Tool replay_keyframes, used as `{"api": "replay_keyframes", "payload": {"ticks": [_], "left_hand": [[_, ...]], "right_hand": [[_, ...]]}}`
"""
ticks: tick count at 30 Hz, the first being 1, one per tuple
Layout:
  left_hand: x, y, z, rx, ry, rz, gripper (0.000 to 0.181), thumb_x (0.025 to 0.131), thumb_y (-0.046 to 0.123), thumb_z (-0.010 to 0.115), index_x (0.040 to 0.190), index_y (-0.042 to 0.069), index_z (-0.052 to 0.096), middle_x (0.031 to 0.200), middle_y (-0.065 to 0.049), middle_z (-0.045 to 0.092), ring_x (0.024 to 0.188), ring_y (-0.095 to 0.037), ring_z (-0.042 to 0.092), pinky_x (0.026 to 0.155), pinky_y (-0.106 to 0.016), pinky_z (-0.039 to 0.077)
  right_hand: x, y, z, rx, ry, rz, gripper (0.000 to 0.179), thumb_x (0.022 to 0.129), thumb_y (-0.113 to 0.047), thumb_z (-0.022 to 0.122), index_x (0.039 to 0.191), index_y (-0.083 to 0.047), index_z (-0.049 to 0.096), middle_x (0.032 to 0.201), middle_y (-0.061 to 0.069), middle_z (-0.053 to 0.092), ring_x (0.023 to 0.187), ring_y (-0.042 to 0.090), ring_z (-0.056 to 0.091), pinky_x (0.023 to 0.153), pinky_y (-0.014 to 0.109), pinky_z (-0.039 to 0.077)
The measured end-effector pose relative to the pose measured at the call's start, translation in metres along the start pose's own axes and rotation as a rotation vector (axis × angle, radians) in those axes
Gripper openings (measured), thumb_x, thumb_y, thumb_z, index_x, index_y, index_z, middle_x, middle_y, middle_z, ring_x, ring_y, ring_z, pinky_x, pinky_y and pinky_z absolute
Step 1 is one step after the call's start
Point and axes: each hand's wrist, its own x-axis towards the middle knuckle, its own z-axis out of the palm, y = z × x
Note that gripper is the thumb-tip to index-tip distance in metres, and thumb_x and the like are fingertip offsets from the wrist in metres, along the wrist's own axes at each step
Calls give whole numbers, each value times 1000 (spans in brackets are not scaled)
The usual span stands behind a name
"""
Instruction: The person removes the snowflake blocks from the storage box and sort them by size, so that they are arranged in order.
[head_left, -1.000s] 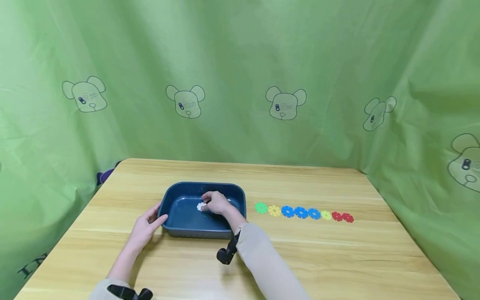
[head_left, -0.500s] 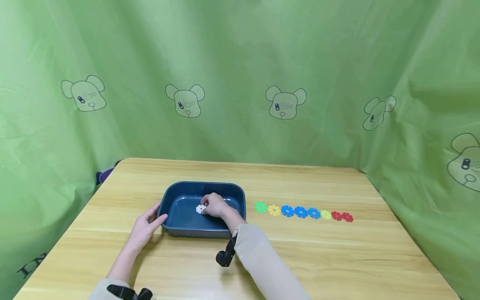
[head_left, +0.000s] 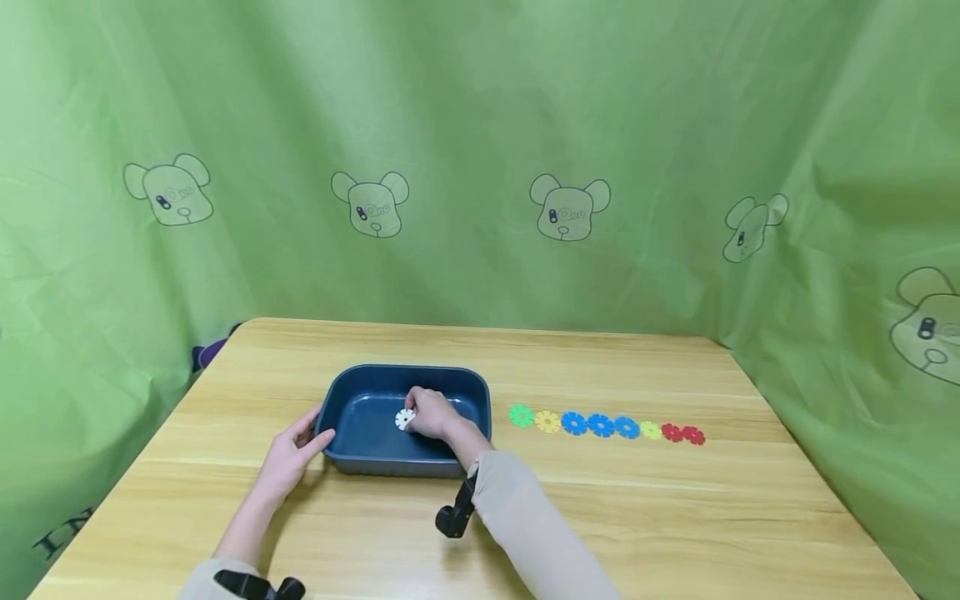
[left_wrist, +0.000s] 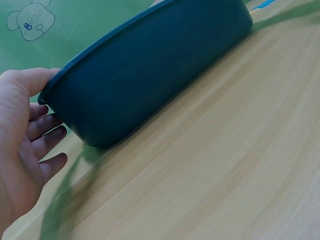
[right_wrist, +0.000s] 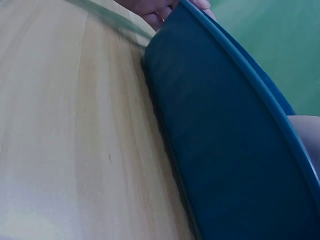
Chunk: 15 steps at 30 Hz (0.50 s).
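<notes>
A dark blue rectangular plastic basin [head_left: 397,468] stands on the table, left of its middle. My left hand [head_left: 287,460] holds its left end. In the left wrist view the thumb [left_wrist: 37,80] lies over the rim while the other fingers bend against the outer wall. Reaching over the basin's near side, my right hand [head_left: 432,414] pinches a white notched snowflake disc [head_left: 403,419] low inside the basin. Part of the disc is covered by the fingers. From the right wrist, the basin's wall [right_wrist: 215,110] hides the right fingers and the disc.
Right of the basin runs a row of flat snowflake discs: green [head_left: 521,416], yellow [head_left: 547,422], blue [head_left: 600,425], a smaller yellow-green one [head_left: 650,430] and red ones [head_left: 682,433]. A green curtain [head_left: 465,125] hangs behind the wooden table [head_left: 637,517].
My right hand has shifted slightly toward me inside the basin, and its fingers have closed in on the white disc. The left hand and the row of discs stay where they were.
</notes>
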Motion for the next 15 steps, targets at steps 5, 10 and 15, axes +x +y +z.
{"api": "replay_keyframes", "payload": {"ticks": [5,10,15], "left_hand": [[0,1,-1,1,-4,4,57,92,16,59,140,-4,34,140,-23,39,125,-32,41,83,-4,35],[0,-1,0,8,-4,0,58,92,16,59,141,-3,34,139,-22,40,125,-32,41,83,-5,36],[0,-1,0,21,3,8,57,92,17,59,140,-3,36,137,-23,42,123,-32,43,83,-5,36]], "right_hand": [[-2,1,-3,-8,17,-6,16,78,-3,69,84,-9,55,78,-1,52,72,15,48,64,23,40],[-4,4,-8,-7,23,-16,11,79,3,61,83,-7,59,79,2,56,71,14,48,63,23,41],[-9,6,-18,126,22,11,9,81,4,62,88,-2,61,70,2,57,60,12,55,55,22,46]]}}
